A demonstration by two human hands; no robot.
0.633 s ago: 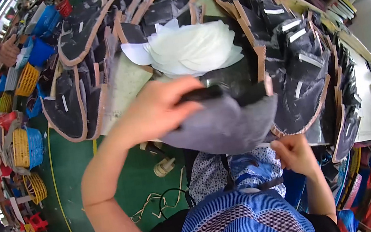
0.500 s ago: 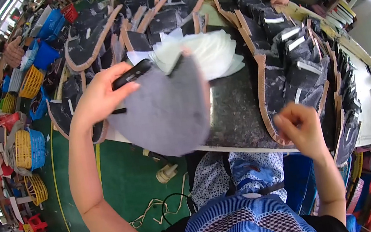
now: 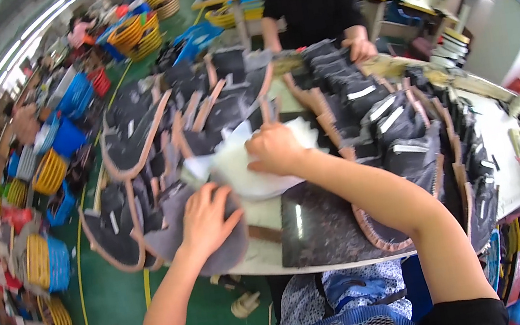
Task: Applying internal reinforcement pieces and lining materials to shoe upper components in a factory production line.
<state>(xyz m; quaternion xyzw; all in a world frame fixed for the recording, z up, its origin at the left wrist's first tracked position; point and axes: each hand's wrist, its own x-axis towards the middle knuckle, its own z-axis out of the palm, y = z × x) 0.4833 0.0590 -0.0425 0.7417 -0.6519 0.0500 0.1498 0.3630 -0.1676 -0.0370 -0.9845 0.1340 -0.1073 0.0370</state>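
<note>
My left hand [image 3: 208,219] lies on a grey curved fabric piece [image 3: 235,249] at the table's near left edge, its fingers spread. My right hand [image 3: 273,150] reaches across to a pile of thin white translucent sheets [image 3: 257,186]. Its fingers are bent and pressed together on the upper sheets; the tips are partly hidden. In front of the pile lies a dark, scuffed flat board [image 3: 322,227]. Stacks of black curved pieces with pinkish-brown edging [image 3: 137,140] stand left of the sheets.
More black edged pieces [image 3: 397,143] overlap in rows on the right, partly under my right forearm. Across the table stands a person in black [image 3: 311,2], one hand resting near the far stacks. Yellow baskets [image 3: 49,172] and blue bins [image 3: 70,139] line the left side.
The grey piece has come down to the left under my left hand, and the black object that hand held is out of sight. My right hand has moved from the right onto the white sheets.
</note>
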